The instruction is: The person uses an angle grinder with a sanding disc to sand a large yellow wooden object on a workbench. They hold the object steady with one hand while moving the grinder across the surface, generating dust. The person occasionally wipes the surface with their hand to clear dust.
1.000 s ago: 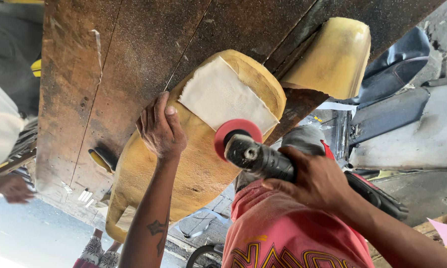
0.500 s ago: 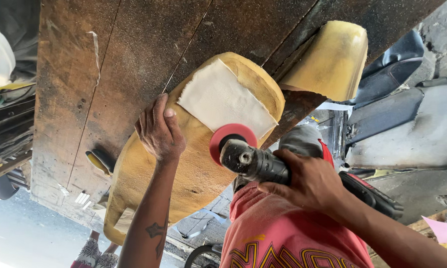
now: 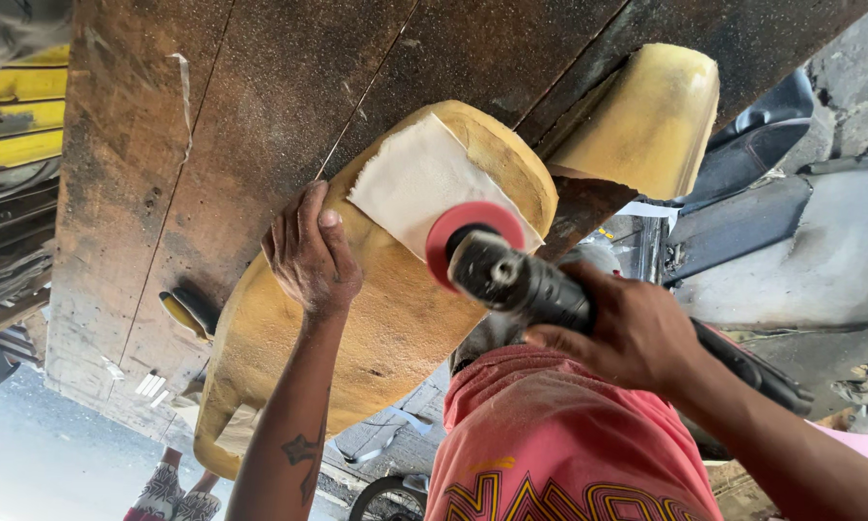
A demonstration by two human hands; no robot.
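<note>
I see a rough workshop, its dusty brown wooden bench (image 3: 260, 116) tilted across the view, and a person in a red printed shirt (image 3: 550, 434) standing at its edge. Nearest to me, the right hand (image 3: 637, 333) has its fingers clamped round the body of a black handheld power sander (image 3: 526, 280), forearm angled up from the lower right. Its round red sanding disc (image 3: 468, 232) presses on the yellow foam seat cushion (image 3: 376, 299) at the edge of a pale cloth patch (image 3: 424, 183). The left hand (image 3: 309, 253) lies flat on the cushion, fingers together, holding it down on the bench. I judge the shaping step is under way; the next move calls for steady pressure and a slow sweep. Beyond lies a second yellow foam piece (image 3: 646, 116)
</note>
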